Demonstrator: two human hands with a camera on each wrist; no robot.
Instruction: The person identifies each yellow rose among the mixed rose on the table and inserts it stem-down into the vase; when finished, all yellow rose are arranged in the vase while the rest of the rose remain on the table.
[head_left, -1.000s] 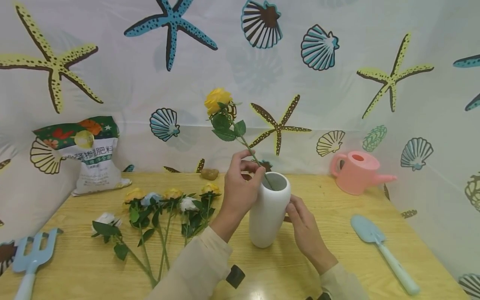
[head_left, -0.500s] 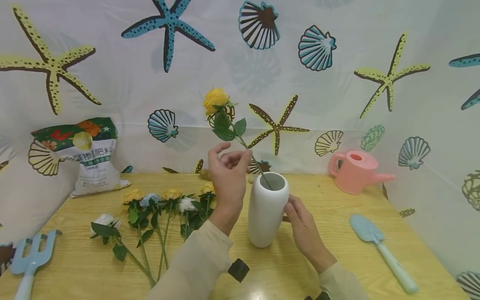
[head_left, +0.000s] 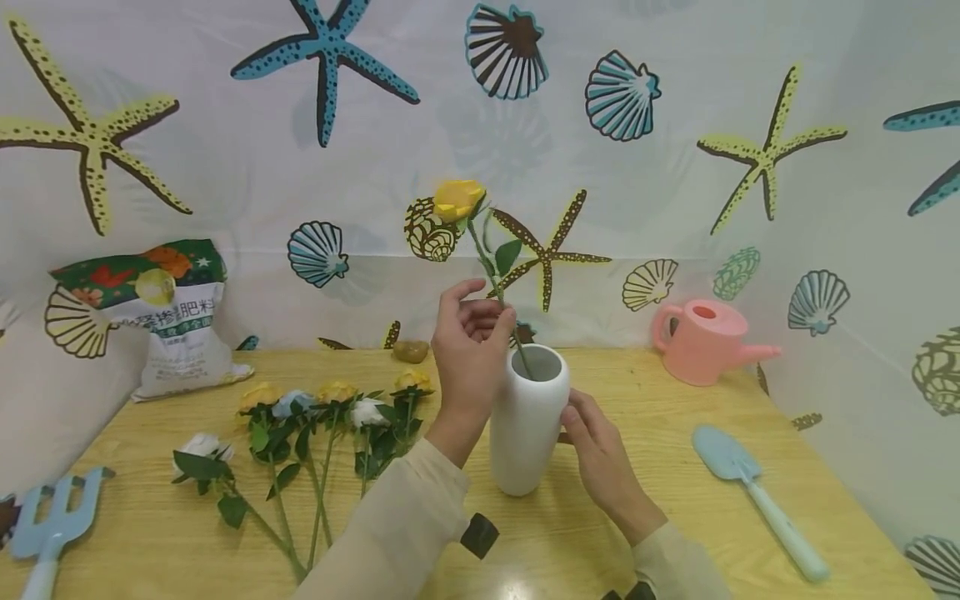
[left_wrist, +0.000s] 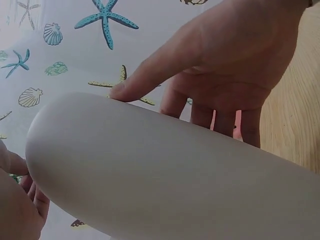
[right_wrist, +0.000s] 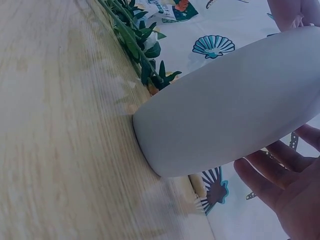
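Observation:
A white vase (head_left: 525,433) stands upright on the wooden table (head_left: 675,517). A yellow rose (head_left: 457,198) rises from its mouth, stem leaning slightly left. My left hand (head_left: 474,346) is beside the rim and pinches the stem between thumb and fingers, index finger raised. My right hand (head_left: 596,446) rests on the vase's lower right side. In the left wrist view its thumb (left_wrist: 120,90) touches the vase (left_wrist: 165,170), with the other fingers straight behind it. In the right wrist view the vase (right_wrist: 235,110) fills the middle, with my right hand's fingers (right_wrist: 295,190) beside it.
Several loose roses (head_left: 322,408) lie on the table left of the vase. A fertiliser bag (head_left: 161,312) leans at the back left and a blue hand fork (head_left: 48,525) lies front left. To the right are a pink watering can (head_left: 701,342) and a blue trowel (head_left: 753,492).
The left hand rose from the rim and regripped the stem higher. The rose swung from leaning left to nearly upright. The right hand stayed on the vase.

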